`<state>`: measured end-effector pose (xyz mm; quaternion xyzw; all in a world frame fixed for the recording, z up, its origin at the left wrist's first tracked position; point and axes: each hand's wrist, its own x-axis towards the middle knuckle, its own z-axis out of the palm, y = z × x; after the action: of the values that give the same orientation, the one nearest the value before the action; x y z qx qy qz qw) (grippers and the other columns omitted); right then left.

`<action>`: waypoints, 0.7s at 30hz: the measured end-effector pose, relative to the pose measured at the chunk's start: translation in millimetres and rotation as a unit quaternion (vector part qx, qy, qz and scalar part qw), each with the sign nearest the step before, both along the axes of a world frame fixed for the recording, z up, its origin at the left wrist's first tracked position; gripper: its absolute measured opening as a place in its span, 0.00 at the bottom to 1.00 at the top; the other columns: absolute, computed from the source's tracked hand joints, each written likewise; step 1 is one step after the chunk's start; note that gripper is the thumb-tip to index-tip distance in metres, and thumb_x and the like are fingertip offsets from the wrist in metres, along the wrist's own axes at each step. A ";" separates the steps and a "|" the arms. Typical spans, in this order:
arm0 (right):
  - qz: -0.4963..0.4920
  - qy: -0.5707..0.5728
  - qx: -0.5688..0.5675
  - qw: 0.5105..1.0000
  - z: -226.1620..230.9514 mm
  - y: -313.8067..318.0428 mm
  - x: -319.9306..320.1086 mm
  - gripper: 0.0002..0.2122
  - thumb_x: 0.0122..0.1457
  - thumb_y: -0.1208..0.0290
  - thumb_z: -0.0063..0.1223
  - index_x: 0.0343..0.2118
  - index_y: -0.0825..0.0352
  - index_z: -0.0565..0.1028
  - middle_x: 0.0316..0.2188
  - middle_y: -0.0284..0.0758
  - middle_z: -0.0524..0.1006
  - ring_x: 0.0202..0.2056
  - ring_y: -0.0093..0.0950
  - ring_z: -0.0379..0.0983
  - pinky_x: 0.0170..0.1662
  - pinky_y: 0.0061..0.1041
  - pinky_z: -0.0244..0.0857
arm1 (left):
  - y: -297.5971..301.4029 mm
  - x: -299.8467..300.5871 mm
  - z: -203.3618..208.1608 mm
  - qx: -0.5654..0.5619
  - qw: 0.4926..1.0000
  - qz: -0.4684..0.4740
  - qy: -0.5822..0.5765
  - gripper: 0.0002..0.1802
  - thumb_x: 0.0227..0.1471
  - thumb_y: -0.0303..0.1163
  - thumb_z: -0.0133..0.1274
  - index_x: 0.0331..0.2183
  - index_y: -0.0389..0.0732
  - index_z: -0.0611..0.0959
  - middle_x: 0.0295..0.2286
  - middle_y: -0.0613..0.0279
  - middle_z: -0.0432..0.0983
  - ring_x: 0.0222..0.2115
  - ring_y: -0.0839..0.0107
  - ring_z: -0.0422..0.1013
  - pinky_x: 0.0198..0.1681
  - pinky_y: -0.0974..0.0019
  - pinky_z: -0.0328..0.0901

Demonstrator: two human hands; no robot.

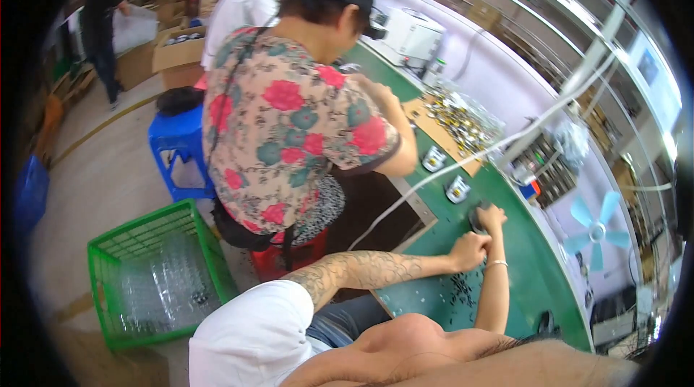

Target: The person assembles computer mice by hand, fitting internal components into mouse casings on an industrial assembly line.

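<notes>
On the green work table [531, 264], my right hand [494, 216] has its fingers curled over a dark rounded object [477, 218], whose kind I cannot make out. My left hand [470, 252] is closed like a fist beside my right wrist. Whatever it may hold is hidden. Small black pieces [461, 290] lie scattered on the tabletop just nearer than my hands. Beyond them sit two small white-and-grey devices with yellow parts, one nearer [457, 189] and one farther [434, 159].
A co-worker in a flowered shirt [289, 112] sits close on my left. Shiny yellow and silver parts [463, 123] are heaped on cardboard farther along. A light-blue fan [596, 231] stands at the right; a white cable [499, 143] crosses the view. A green crate [108, 315] holds clear plastic.
</notes>
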<state>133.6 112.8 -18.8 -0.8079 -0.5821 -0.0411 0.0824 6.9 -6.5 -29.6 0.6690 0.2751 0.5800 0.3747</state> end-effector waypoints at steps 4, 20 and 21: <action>-0.034 0.042 0.004 0.998 -3.3 2.8 4.6 0.24 0.45 0.58 0.46 0.39 0.74 0.73 0.41 0.53 0.72 0.53 0.47 0.56 0.55 0.44 0.45 | 4.2 -1.2 -0.7 -0.009 1.000 -0.012 -0.022 0.03 0.36 0.23 0.44 0.18 0.36 0.73 0.17 0.51 0.71 0.20 0.54 0.69 0.23 0.56 0.61; -0.007 0.122 0.056 0.991 -20.6 17.3 20.8 0.25 0.50 0.64 0.46 0.48 0.76 0.63 0.41 0.58 0.69 0.45 0.49 0.67 0.49 0.39 0.60 | 14.4 1.8 1.6 -0.027 0.999 0.002 -0.043 0.02 0.36 0.20 0.44 0.18 0.33 0.72 0.16 0.51 0.70 0.18 0.58 0.68 0.23 0.59 0.61; -0.014 0.119 0.054 0.991 -22.9 17.8 24.3 0.25 0.51 0.63 0.47 0.49 0.76 0.62 0.41 0.58 0.69 0.45 0.49 0.66 0.50 0.39 0.59 | 12.3 2.4 4.1 -0.019 0.999 0.013 -0.039 0.02 0.35 0.20 0.44 0.18 0.33 0.72 0.16 0.51 0.70 0.18 0.57 0.69 0.23 0.59 0.61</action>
<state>157.9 130.6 -41.8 -0.8094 -0.5539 0.0231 0.1939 9.3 5.8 -25.5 0.6348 0.2798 0.6052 0.3904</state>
